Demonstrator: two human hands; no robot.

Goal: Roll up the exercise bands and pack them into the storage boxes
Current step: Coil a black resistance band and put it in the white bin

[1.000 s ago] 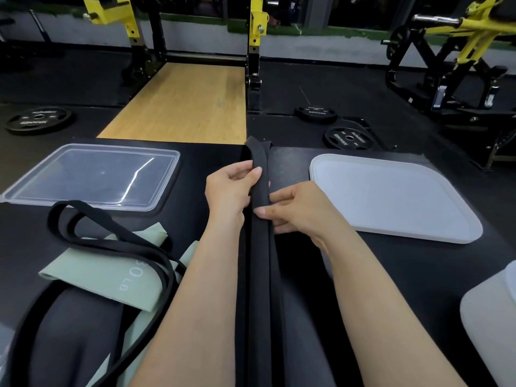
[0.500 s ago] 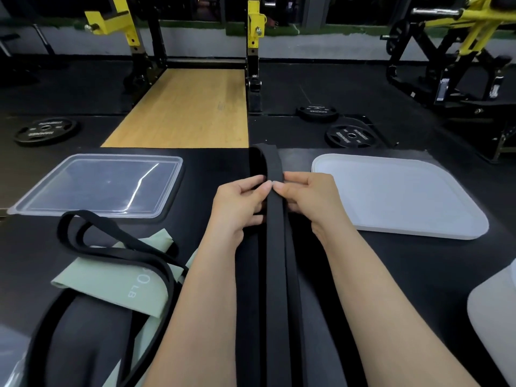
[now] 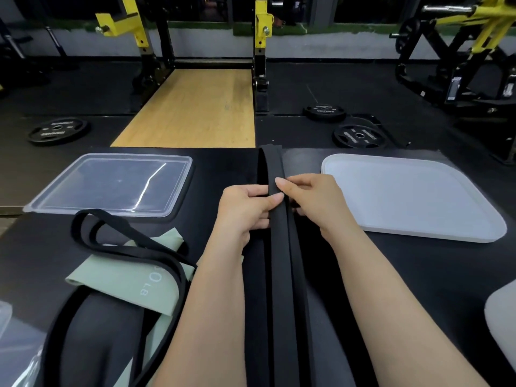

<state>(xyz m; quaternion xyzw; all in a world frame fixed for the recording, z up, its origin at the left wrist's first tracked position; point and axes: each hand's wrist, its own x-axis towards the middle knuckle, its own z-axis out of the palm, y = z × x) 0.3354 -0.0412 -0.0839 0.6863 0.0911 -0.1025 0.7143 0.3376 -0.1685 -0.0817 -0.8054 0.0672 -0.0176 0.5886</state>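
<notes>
A long black exercise band (image 3: 282, 275) lies flattened straight away from me down the middle of the black mat. My left hand (image 3: 245, 210) and my right hand (image 3: 312, 202) meet on it near its far end, and each pinches the strip with thumb and fingers. At the left lie a pale green band (image 3: 122, 277) marked in LB and a thin black loop band (image 3: 122, 241) draped across it. A clear plastic lid (image 3: 111, 185) sits at the far left and a white lid (image 3: 405, 196) at the far right.
A second white piece (image 3: 502, 317) shows at the right edge and clear plastic (image 3: 8, 331) at the lower left. Beyond the mat (image 3: 42, 261) are weight plates (image 3: 358, 135), a wooden platform (image 3: 195, 107) and yellow rack posts (image 3: 262, 23).
My right hand slid forward along the black band and now meets the left near its far end. The view dipped slightly.
</notes>
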